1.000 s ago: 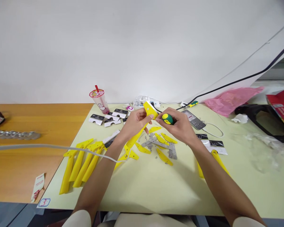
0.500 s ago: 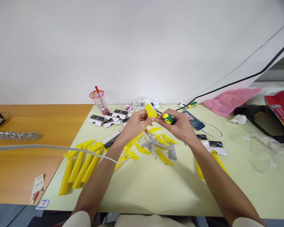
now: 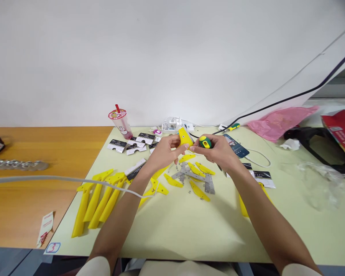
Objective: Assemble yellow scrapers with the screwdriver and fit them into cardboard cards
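Note:
My left hand (image 3: 169,150) is closed on a yellow plastic handle (image 3: 184,135), whose end with a small hole tilts upward above the table. Close beside it, my right hand (image 3: 218,149) grips a screwdriver (image 3: 205,142) with a green and yellow handle; its thumb and fingertips meet the lower edge of the yellow handle. Below the hands lie loose curved yellow plates (image 3: 199,191), grey metal pieces (image 3: 209,184) and small metal fasteners. Several more yellow handles (image 3: 96,203) rest in a row by my left forearm. My right forearm partly covers another yellow handle (image 3: 243,205).
Black-and-white packets (image 3: 117,145) lie at left, near a lidded drink cup (image 3: 123,124). A power strip (image 3: 172,125) stands by the wall. To the right are a phone (image 3: 236,145) with a cable, another screwdriver (image 3: 234,127) and a pink bag (image 3: 278,122). A white cable (image 3: 74,178) crosses at left.
The yellow handle in my left hand has shifted slightly right and down. My right hand has turned the screwdriver a little, its handle end now showing at a different angle.

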{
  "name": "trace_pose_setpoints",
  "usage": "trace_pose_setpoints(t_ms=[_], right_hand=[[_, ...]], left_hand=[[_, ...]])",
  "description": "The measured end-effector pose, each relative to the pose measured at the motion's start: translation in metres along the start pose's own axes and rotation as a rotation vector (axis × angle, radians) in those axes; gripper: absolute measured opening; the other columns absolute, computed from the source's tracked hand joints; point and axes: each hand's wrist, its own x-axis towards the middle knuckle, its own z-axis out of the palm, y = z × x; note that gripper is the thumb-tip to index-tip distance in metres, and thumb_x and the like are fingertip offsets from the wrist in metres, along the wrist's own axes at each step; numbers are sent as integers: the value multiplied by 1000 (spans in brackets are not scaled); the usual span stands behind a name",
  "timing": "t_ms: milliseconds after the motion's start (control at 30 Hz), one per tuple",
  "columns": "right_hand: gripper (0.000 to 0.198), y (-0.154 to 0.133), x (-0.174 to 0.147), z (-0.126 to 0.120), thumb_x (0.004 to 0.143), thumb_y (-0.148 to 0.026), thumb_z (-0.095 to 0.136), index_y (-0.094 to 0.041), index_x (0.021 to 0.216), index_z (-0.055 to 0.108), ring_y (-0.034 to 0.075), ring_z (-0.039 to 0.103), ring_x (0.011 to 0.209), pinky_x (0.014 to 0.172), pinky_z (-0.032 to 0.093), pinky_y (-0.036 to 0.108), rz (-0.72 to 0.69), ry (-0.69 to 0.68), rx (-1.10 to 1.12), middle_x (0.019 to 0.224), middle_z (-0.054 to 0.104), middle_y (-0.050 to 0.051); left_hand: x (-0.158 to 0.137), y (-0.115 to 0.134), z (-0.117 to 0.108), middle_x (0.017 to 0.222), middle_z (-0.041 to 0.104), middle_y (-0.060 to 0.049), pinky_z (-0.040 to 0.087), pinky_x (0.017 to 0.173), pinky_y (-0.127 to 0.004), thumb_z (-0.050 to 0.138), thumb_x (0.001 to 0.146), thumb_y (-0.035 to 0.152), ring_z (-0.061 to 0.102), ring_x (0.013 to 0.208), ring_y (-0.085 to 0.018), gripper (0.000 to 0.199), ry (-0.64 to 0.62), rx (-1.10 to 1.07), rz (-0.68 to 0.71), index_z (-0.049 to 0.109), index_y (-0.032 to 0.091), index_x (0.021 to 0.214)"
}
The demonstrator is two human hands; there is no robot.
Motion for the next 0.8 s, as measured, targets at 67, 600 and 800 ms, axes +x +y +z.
trace_pose_setpoints(t_ms=[67, 600, 800], right_hand=[[55, 1, 1, 0, 66, -67, 98, -21, 79, 72, 9, 33, 51, 48, 22, 29, 20, -25, 16, 58, 46, -6], [51, 2, 2, 2, 66, -55, 102, -22, 82, 67, 7, 31, 47, 45, 20, 28, 89, -42, 119, 56, 43, -9], [51, 7, 4, -1, 66, -51, 102, -24, 91, 67, 8, 31, 48, 44, 20, 28, 86, -62, 186, 60, 44, -10]], left_hand=[[0, 0, 0, 99, 76, -12, 50, 46, -20, 81, 91, 44, 69, 83, -20, 31, -6, 8, -10, 77, 16, 102], [1, -1, 5, 107, 78, -14, 53, 44, -20, 81, 92, 41, 70, 83, -20, 31, 27, 0, -13, 75, 16, 109], [1, -1, 8, 103, 77, -13, 54, 46, -21, 80, 92, 42, 71, 84, -21, 31, 26, -5, -24, 74, 16, 107]])
